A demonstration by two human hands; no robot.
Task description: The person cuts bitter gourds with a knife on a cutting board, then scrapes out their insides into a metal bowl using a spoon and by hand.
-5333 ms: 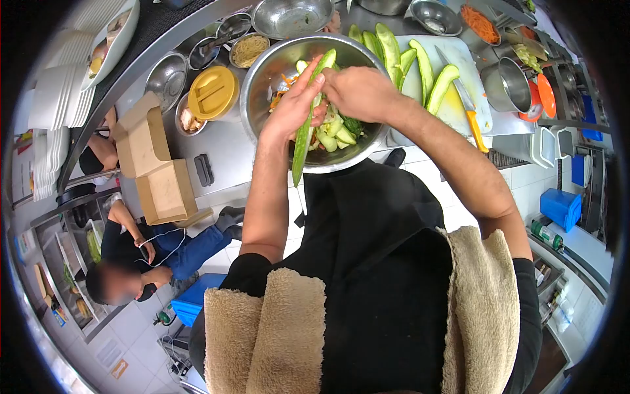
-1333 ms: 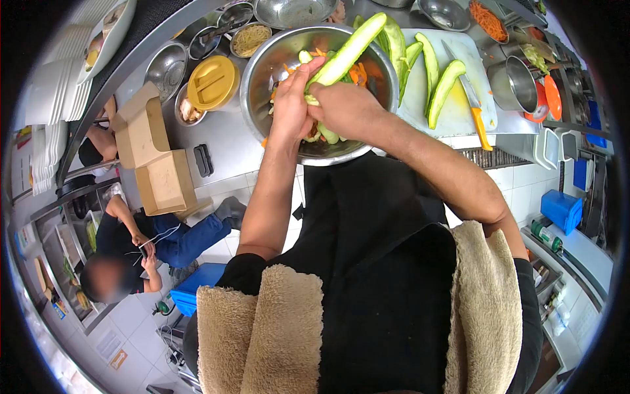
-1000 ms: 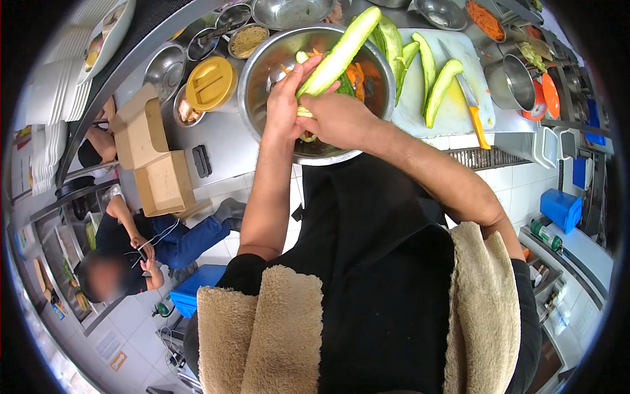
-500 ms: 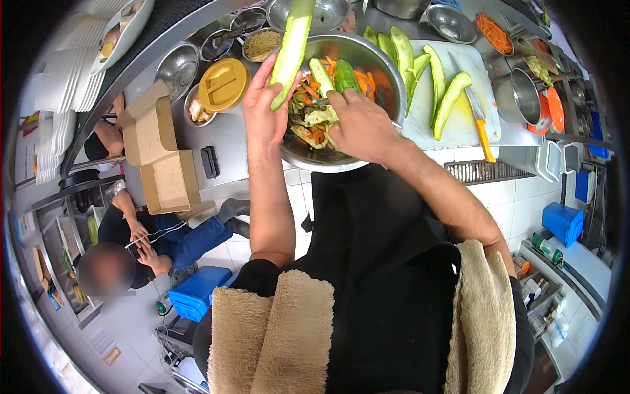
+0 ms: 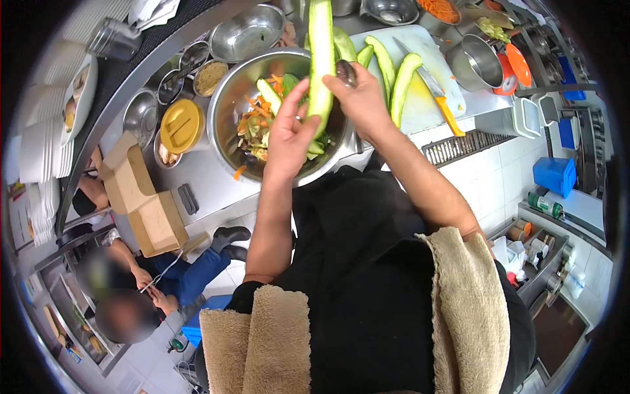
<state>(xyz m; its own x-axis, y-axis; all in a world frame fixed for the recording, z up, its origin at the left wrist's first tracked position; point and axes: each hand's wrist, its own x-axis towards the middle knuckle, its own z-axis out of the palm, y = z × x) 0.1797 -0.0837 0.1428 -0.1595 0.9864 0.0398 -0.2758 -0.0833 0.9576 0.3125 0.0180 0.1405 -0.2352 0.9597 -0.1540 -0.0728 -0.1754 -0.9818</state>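
My left hand (image 5: 289,134) grips a halved cucumber (image 5: 321,59), its pale cut face turned up, over a large steel mixing bowl (image 5: 223,134). Beside the cucumber, my right hand (image 5: 364,102) is closed around a spoon (image 5: 346,73); only its rounded, shiny metal head shows, and the handle is hidden in my palm. Cut vegetables (image 5: 252,134), including orange strips and green pieces, lie in the bowl, partly covered by my left hand. More cucumber halves (image 5: 403,82) rest on the white cutting board (image 5: 426,56), near a yellow-handled knife (image 5: 447,117).
To the left stand a yellow-lidded container (image 5: 181,126), an open cardboard box (image 5: 157,223) and several metal bowls (image 5: 246,33). A steel pot (image 5: 474,62) and shredded carrot (image 5: 440,10) are at the right. Someone sits at the lower left, hands (image 5: 154,289) together.
My right hand has come up out of the bowl, now with the spoon, to the cucumber half. My left hand has lowered that half slightly. The view has shifted, moving the board leftward.
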